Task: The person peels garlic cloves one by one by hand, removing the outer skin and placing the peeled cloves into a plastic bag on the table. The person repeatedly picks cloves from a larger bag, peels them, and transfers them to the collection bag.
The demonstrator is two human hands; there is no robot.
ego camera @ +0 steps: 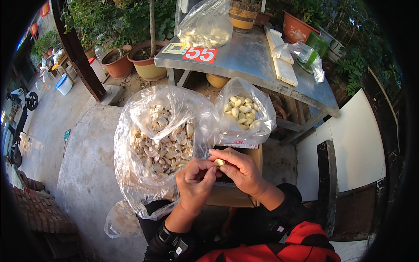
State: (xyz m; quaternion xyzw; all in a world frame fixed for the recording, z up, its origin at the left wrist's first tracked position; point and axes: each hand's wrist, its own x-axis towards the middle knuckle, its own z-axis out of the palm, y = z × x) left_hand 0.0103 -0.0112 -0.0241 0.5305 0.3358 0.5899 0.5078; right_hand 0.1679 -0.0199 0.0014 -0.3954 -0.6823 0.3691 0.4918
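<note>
A pale garlic clove (219,162) is pinched between the fingertips of my left hand (196,178) and my right hand (244,170). Both hands hold it above an open cardboard box (229,196), whose inside is mostly hidden by them. To the left spreads a large clear plastic bag (127,177) full of unpeeled garlic cloves (160,147) and loose papery skins. Beyond my right hand, a smaller clear bag (266,118) contains peeled garlic cloves (242,111). That bag rests at the far end of the box.
A metal table (242,59) stands ahead, bearing another bag of peeled cloves (209,36), a red number card (200,54) and white boards (283,67). Potted plants (147,65) line the back. A dark post (78,55) rises at left, and a small plastic bag (122,219) lies on the concrete.
</note>
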